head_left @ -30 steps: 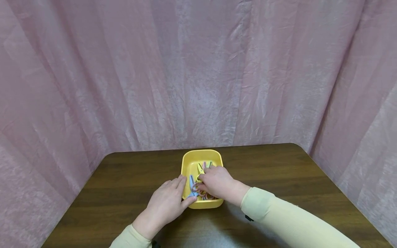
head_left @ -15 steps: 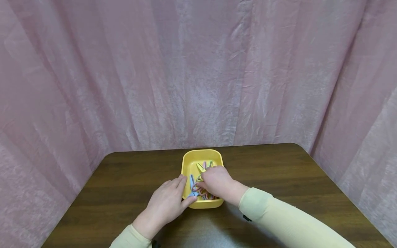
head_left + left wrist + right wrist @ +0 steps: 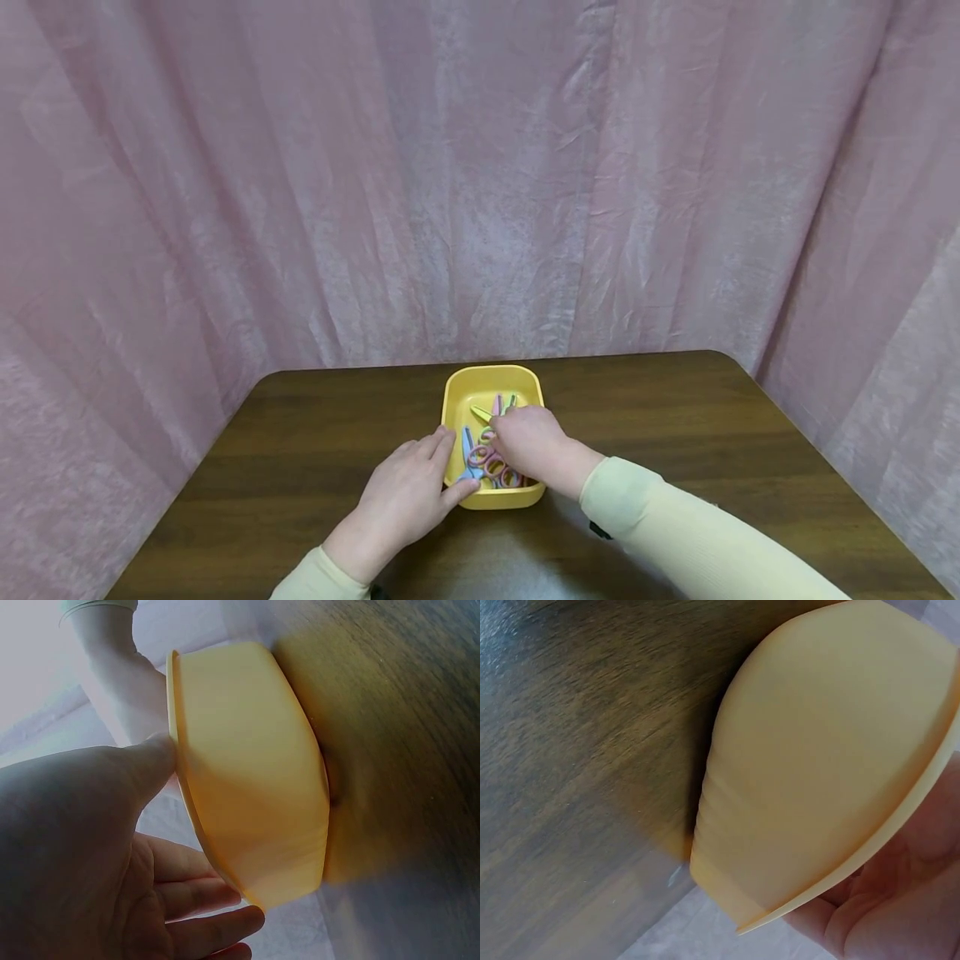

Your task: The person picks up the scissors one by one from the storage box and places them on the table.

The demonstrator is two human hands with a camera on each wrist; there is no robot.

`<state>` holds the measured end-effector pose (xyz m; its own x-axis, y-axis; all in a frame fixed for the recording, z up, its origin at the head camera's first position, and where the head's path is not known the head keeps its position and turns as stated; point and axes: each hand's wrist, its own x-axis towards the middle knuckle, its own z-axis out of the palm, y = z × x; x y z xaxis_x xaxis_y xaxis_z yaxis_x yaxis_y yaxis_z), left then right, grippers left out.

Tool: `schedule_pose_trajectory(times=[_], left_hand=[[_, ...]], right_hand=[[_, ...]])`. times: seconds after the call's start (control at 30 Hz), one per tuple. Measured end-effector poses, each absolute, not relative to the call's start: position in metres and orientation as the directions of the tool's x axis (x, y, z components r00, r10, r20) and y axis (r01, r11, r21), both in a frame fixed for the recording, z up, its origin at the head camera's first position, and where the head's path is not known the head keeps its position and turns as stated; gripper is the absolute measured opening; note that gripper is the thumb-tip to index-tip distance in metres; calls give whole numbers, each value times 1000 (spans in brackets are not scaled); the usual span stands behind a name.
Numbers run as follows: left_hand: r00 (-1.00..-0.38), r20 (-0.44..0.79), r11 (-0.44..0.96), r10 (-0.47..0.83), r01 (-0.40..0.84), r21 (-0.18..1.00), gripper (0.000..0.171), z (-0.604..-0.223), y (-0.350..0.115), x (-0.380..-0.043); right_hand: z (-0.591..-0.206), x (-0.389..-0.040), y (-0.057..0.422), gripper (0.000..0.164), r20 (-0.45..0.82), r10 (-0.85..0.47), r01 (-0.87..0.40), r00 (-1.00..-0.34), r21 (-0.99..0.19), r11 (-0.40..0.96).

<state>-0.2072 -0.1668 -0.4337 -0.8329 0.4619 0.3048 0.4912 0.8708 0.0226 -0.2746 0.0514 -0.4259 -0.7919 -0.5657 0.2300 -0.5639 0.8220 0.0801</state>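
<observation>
A yellow box (image 3: 492,372) stands on the table with several small scissors inside. My left hand (image 3: 401,496) lies along its left side, fingers nearly straight on the rim and thumb across the near corner. In the left wrist view, the thumb of the left hand (image 3: 67,825) touches the rim. My right hand (image 3: 534,442) reaches in over the right side, its curled fingers holding yellow scissors (image 3: 481,412) at mid-length; the fingertips are hidden. Blue scissors (image 3: 468,440) lie at the left, and pink loops (image 3: 494,466) at the near end. Pink (image 3: 498,403) and green (image 3: 512,401) tips show beyond the hand.
The dark wooden table (image 3: 360,417) extends on both sides of the box, with rounded far corners. Pink curtains (image 3: 480,183) hang behind it and at both sides. In the right wrist view, the outer wall of the box (image 3: 817,750) hides the scissors.
The yellow scissors have turned under my right hand, their tip swinging left and nearer. More of the pink loops shows beside that hand. My left hand stays at the box.
</observation>
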Motion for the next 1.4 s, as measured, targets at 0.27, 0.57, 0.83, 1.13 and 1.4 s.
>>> schedule_pose_trajectory(times=[0.27,0.57,0.83,1.13,1.4], left_hand=[[-821,324,865,470,501,14,79,-434,-166,-207],[-822,323,864,469,503,23,79,-433,-165,-206],[-830,310,870,463,493,21,80,-432,-165,-205],[-825,319,867,467,497,18,79,-432,-165,-204],[-821,330,867,467,499,15,79,-433,-165,-205]], right_hand=[[-422,-275,52,27,163,-547,-550,-821,32,835],[-425,-272,58,28,238,-572,-582,-785,34,813],[-425,-267,63,36,345,-597,-619,-725,55,783],[-421,-263,73,36,426,-592,-623,-684,83,778],[-415,-260,91,32,489,-573,-625,-658,70,778]])
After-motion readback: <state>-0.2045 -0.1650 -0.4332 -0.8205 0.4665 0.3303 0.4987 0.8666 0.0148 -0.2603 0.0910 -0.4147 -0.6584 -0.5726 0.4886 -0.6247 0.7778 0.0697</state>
